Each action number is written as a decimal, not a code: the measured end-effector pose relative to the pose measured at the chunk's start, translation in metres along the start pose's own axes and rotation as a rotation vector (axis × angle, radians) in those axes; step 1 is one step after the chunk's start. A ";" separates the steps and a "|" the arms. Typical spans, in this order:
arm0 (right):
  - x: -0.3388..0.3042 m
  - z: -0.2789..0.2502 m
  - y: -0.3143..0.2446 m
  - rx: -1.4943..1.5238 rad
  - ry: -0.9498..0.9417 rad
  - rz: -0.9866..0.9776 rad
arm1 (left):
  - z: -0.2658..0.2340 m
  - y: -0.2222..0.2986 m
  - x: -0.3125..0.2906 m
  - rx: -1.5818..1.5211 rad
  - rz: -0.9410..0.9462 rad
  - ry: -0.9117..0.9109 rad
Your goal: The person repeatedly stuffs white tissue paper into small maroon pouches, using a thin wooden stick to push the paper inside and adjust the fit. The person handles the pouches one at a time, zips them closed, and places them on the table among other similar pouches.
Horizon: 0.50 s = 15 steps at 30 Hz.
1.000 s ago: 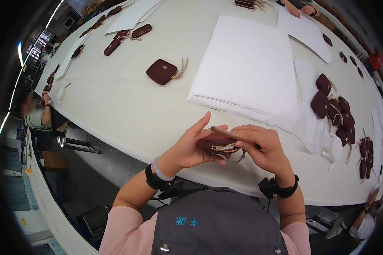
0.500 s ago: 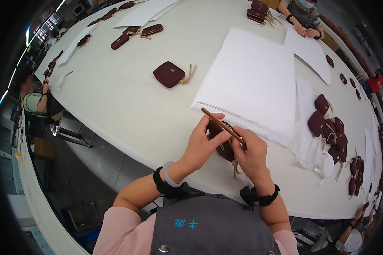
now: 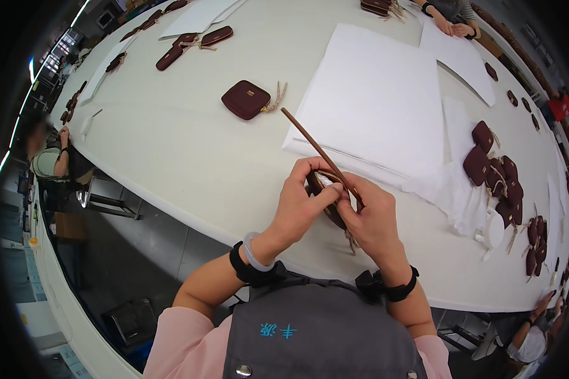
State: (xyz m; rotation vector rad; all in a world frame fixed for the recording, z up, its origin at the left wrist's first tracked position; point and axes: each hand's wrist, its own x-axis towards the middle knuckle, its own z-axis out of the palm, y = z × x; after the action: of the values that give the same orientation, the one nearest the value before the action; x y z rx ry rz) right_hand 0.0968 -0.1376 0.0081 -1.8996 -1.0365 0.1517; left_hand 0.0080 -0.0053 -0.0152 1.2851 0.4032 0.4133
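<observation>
Head view: above the smooth cream tabletop [image 3: 171, 145], left hand [image 3: 300, 205] and right hand [image 3: 374, 218] pinch a rounded burgundy gold-zipped pouch [image 3: 336, 218], the right also gripping a straight, slender brown stick [image 3: 316, 145].

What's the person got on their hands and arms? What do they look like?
The left hand and right hand wear no gloves. Short pink sleeves cover the upper arms. The left wrist has a black strap and a pale grey band; the right wrist has another black strap with a chunky dark block.
</observation>
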 end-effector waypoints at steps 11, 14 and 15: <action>0.002 0.003 0.002 0.086 -0.005 -0.050 | -0.008 -0.005 -0.003 -0.052 -0.006 0.003; 0.005 -0.003 0.006 0.031 -0.108 -0.030 | -0.006 -0.005 -0.003 0.010 0.012 -0.020; 0.007 -0.006 0.003 -0.024 -0.161 0.002 | -0.004 -0.003 -0.003 0.031 0.015 -0.015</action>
State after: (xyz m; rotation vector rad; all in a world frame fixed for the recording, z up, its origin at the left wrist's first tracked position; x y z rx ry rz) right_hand 0.1061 -0.1379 0.0111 -1.9343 -1.1484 0.2989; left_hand 0.0031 -0.0041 -0.0190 1.3217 0.3884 0.4112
